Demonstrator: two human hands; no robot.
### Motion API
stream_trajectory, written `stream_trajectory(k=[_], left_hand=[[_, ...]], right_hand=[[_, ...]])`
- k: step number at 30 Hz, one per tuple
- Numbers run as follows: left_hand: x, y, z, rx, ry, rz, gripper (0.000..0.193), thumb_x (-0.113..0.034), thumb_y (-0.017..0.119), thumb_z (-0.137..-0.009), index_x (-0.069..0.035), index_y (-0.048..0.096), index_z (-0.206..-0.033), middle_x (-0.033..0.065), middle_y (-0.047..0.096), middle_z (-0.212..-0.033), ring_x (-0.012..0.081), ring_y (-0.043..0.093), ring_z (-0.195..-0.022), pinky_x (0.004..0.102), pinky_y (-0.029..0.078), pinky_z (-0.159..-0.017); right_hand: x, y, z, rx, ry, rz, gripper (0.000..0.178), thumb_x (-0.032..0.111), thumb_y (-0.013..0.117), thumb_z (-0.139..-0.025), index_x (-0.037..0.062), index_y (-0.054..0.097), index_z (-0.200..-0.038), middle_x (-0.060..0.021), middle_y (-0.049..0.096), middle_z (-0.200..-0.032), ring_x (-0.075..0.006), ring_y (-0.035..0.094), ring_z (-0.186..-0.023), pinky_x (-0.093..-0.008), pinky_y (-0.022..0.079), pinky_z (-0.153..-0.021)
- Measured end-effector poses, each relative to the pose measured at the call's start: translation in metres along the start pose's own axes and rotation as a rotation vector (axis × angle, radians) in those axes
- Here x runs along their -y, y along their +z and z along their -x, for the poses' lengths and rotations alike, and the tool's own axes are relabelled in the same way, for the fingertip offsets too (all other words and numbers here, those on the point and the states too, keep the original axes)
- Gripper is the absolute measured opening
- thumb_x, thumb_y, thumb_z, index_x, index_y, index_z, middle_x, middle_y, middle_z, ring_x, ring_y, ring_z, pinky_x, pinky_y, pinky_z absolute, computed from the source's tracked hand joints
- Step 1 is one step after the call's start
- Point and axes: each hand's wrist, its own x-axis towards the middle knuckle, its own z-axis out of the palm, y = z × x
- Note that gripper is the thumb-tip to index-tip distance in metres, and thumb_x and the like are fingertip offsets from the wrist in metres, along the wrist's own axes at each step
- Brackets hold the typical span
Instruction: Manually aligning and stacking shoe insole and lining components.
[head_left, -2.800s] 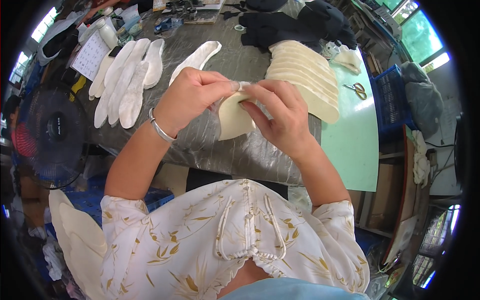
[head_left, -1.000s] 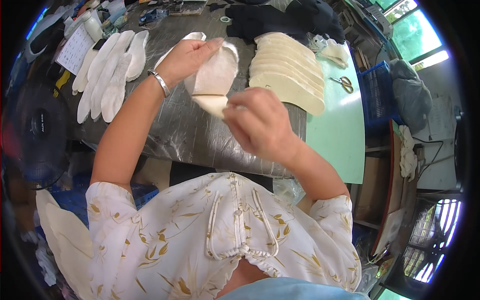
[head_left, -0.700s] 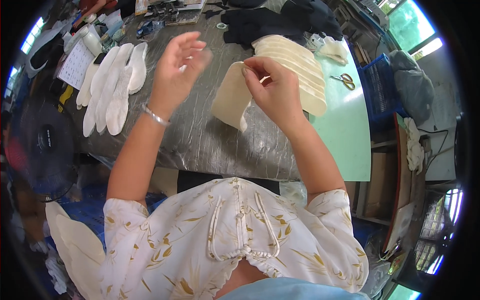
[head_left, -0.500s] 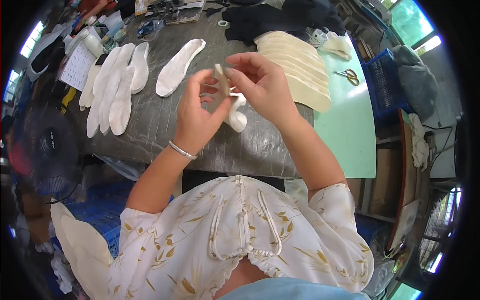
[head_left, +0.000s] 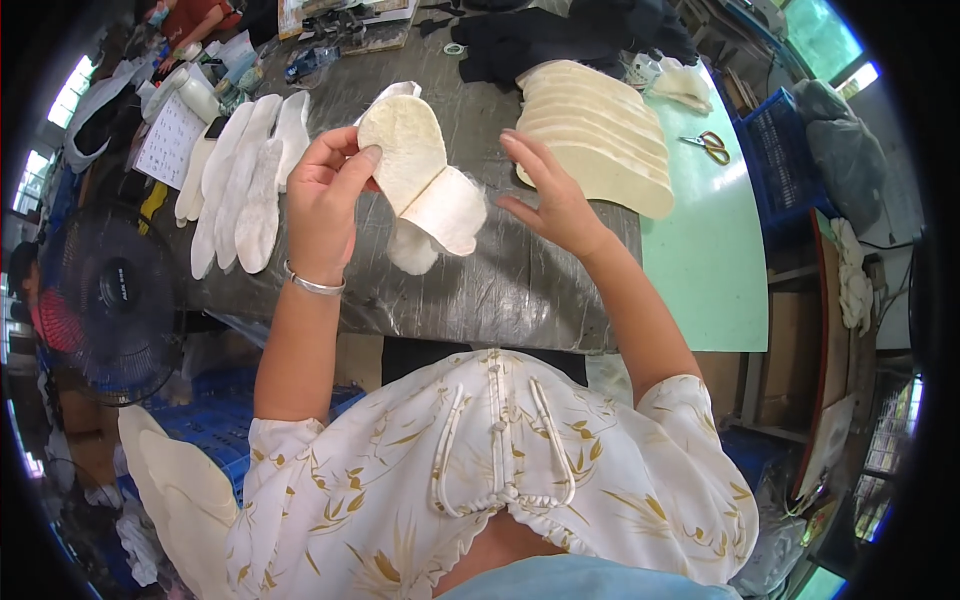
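Observation:
My left hand (head_left: 328,200) pinches a cream shoe insole (head_left: 415,165), bent near its middle, and holds it up over the grey plastic-covered table (head_left: 520,280). A thin clear film (head_left: 475,195) hangs off the insole's right side. My right hand (head_left: 550,195) is just right of it with fingers spread, close to the film and holding nothing that I can see. A white insole (head_left: 410,250) lies on the table under the raised one, and the tip of another (head_left: 395,92) shows behind it.
A fanned stack of cream insoles (head_left: 590,130) lies at the right, a row of white insoles (head_left: 245,175) at the left. Scissors (head_left: 710,145) rest on the green table part. Black fabric (head_left: 560,35) lies at the back. A fan (head_left: 110,300) stands left.
The insole was folded between both hands; now my left hand alone holds it up, opened out, and my right hand has let go and drawn off to the right.

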Motion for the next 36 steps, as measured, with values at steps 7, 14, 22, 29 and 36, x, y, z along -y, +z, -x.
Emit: stream_trajectory(k=[7,14,22,29,36], left_hand=[[-0.008,-0.006,-0.003,-0.005,-0.103,0.109,0.024,-0.007,0.063,-0.089,0.002,0.060,-0.111,0.0093,0.068,-0.100,0.0149,0.065,-0.086,0.0314,0.054,-0.078],[0.014,-0.012,-0.021,-0.184,-0.214,0.118,0.022,-0.008,0.064,-0.086,0.001,0.060,-0.105,0.0075,0.066,-0.093,0.0142,0.065,-0.079,0.0296,0.054,-0.073],[0.021,0.025,-0.003,-0.081,-0.183,0.158,0.016,-0.002,0.061,-0.088,0.000,0.060,-0.103,0.0050,0.064,-0.098,0.0102,0.062,-0.083,0.0254,0.053,-0.074],[0.019,0.038,0.016,-0.016,-0.096,0.201,0.019,-0.002,0.064,-0.088,0.002,0.060,-0.106,0.0059,0.064,-0.099,0.0099,0.061,-0.087,0.0249,0.050,-0.077],[0.024,0.029,0.013,-0.093,-0.046,0.219,0.019,0.000,0.064,-0.089,0.002,0.060,-0.108,0.0053,0.065,-0.098,0.0089,0.061,-0.084,0.0230,0.051,-0.074]], right_hand=[[0.015,-0.006,-0.021,-0.071,-0.603,0.255,0.037,0.010,0.066,-0.073,0.0131,0.063,-0.110,-0.0075,0.061,-0.125,-0.0240,0.061,-0.106,-0.0352,0.048,-0.085],[0.067,-0.024,-0.021,0.110,-0.584,-0.031,0.021,0.008,0.061,-0.078,0.0095,0.063,-0.099,-0.0040,0.065,-0.111,-0.0211,0.063,-0.099,-0.0351,0.047,-0.085],[0.087,-0.024,-0.019,0.019,-0.236,-0.074,0.033,0.005,0.070,-0.079,0.0067,0.063,-0.111,-0.0045,0.069,-0.097,-0.0236,0.065,-0.080,-0.0341,0.049,-0.075],[0.081,-0.025,-0.030,-0.045,-0.101,-0.284,0.025,0.000,0.070,-0.083,0.0034,0.063,-0.107,-0.0088,0.069,-0.094,-0.0236,0.067,-0.082,-0.0332,0.052,-0.073],[0.060,-0.036,-0.004,-0.051,-0.008,-0.311,0.034,-0.004,0.066,-0.085,0.0023,0.062,-0.118,-0.0125,0.065,-0.105,-0.0214,0.065,-0.089,-0.0304,0.053,-0.078]])
